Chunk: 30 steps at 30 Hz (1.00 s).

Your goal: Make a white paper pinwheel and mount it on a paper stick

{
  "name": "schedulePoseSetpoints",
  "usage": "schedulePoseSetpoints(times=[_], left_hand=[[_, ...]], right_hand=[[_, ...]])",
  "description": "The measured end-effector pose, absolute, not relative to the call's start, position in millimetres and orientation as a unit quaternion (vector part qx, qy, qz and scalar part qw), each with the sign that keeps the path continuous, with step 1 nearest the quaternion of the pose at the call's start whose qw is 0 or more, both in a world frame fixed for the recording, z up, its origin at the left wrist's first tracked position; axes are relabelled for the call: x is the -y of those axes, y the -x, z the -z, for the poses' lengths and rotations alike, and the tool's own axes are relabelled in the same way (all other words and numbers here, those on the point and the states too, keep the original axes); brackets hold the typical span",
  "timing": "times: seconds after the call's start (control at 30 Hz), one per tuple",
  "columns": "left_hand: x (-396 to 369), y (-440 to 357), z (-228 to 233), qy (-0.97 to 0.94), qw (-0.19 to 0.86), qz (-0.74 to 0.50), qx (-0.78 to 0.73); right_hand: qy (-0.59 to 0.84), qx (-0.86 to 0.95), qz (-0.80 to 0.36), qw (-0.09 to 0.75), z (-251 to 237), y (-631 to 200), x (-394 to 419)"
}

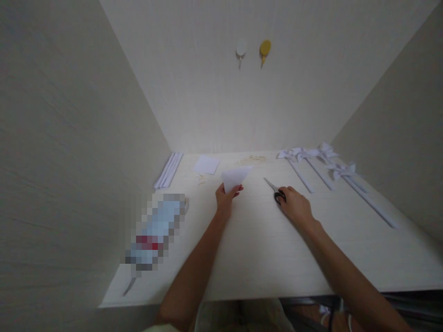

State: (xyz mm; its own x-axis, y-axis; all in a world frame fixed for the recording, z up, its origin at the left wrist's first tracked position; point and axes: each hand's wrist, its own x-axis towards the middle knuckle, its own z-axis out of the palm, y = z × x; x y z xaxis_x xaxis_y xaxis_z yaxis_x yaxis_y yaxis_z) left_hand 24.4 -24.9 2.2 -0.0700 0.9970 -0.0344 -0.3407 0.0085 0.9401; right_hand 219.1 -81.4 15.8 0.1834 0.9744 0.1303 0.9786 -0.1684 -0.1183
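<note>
Nearest the person, at the table's [263,258] left front, lies a blurred-out object [155,233] that cannot be identified, with a thin dark strip just beyond its near end by the table edge. Farther in, the left hand [226,199] is pinched shut on the near corner of a folded white paper [235,177], thumb and fingers closed over it, the sheet fanning up and away from the hand toward the back. Level with it and well to its right, the right hand [296,205] rests on the table with its fingers curled around the dark handles of the scissors [275,190]; the closed blades point away to the left rear, lying on the surface. Beyond the left hand, a small flat white sheet [206,164] lies on the tabletop, and a stack of white paper strips [168,169] lies against the left wall. At the right rear lie several white paper pinwheels [325,159] on long white sticks. On the back wall hang a white hook [241,50] and a yellow hook [265,50].
</note>
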Motion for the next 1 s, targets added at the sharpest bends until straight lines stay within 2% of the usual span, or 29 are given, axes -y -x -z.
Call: schedulePoseSetpoints(times=[0.13, 0.47, 0.83, 0.93, 1.0], left_hand=[[25.1, -23.9, -3.6, -0.383, 0.564, -0.589, -0.433], [25.3, -23.2, -4.6, -0.385, 0.559, -0.592, -0.434], [26.4, -23.5, -4.8, -0.399, 0.559, -0.584, -0.432], [26.8, -23.7, -5.0, -0.402, 0.554, -0.584, -0.436], [27.2, -23.9, -5.7, -0.406, 0.55, -0.583, -0.438]], right_hand=[[0.762, 0.644, 0.034, 0.05, -18.3, -217.0, 75.2], [0.746, 0.663, 0.069, 0.02, -16.6, -215.8, 64.6], [0.74, 0.668, 0.079, 0.018, -16.1, -211.0, 62.6], [0.741, 0.663, 0.063, 0.089, -14.8, -208.2, 62.8], [0.718, 0.656, -0.027, 0.233, -12.8, -204.3, 60.9]])
